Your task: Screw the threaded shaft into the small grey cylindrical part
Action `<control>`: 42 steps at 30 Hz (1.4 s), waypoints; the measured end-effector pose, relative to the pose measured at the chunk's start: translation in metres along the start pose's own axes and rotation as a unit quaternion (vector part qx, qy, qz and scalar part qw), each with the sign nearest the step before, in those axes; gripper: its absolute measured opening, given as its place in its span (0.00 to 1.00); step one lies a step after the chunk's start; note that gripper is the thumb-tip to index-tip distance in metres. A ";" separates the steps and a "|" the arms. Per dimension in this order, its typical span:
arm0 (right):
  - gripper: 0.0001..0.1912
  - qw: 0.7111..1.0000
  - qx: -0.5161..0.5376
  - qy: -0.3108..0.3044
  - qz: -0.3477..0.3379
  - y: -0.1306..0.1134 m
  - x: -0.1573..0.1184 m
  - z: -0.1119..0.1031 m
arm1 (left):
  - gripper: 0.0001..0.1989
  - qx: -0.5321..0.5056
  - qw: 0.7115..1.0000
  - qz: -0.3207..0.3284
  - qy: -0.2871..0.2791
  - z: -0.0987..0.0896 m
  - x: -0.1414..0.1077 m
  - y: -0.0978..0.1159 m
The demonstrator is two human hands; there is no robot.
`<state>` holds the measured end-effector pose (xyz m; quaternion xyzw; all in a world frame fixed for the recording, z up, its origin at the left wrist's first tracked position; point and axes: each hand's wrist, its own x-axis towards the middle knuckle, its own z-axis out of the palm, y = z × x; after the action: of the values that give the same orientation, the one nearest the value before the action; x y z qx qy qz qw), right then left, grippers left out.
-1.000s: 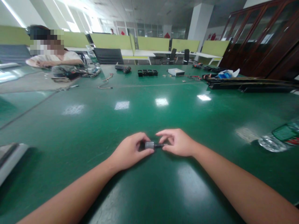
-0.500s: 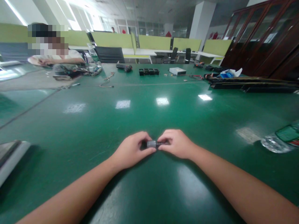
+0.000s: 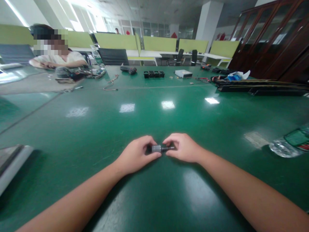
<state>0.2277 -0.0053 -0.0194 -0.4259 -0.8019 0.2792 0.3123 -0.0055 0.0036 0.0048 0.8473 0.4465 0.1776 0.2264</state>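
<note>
A small grey metal cylinder (image 3: 156, 148) with a thinner dark shaft lies sideways just over the green tabletop, its shaft pointing right. The thumb and fingers of my left hand (image 3: 138, 154) are closed on the grey body at its left end, which is partly hidden in the grip. My right hand (image 3: 183, 148) is around the shaft, with thumb and forefinger parted and a gap showing between them. Whether any of its other fingers touches the shaft tip, I cannot tell.
A clear plastic bottle (image 3: 287, 146) lies at the right edge. A flat silver-edged object (image 3: 18, 164) sits at the left. Electronic parts, a black block (image 3: 154, 74) and a white box (image 3: 183, 74) line the far side. Another person (image 3: 60, 59) sits at far left.
The right thumb and forefinger have spread apart from the shaft, so more of it shows. The left hand and the cylinder have stayed in place.
</note>
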 end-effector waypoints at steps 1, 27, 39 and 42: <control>0.14 1.000 -0.004 -0.003 -0.004 0.000 0.000 0.000 | 0.14 0.000 1.000 0.000 0.000 0.000 0.000 0.000; 0.09 0.998 -0.023 -0.022 -0.050 0.001 0.001 0.000 | 0.15 0.015 1.000 0.001 -0.006 0.002 0.002 -0.001; 0.06 0.998 -0.022 -0.009 -0.050 0.000 0.001 -0.001 | 0.15 0.015 1.000 -0.003 -0.005 0.001 0.001 0.000; 0.05 0.999 -0.025 -0.004 -0.045 -0.001 0.000 -0.001 | 0.15 0.013 1.000 -0.002 -0.006 0.001 0.001 0.000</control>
<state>0.2279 -0.0054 -0.0186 -0.3961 -0.8284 0.2459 0.3105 -0.0041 0.0040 0.0039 0.8504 0.4488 0.1667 0.2183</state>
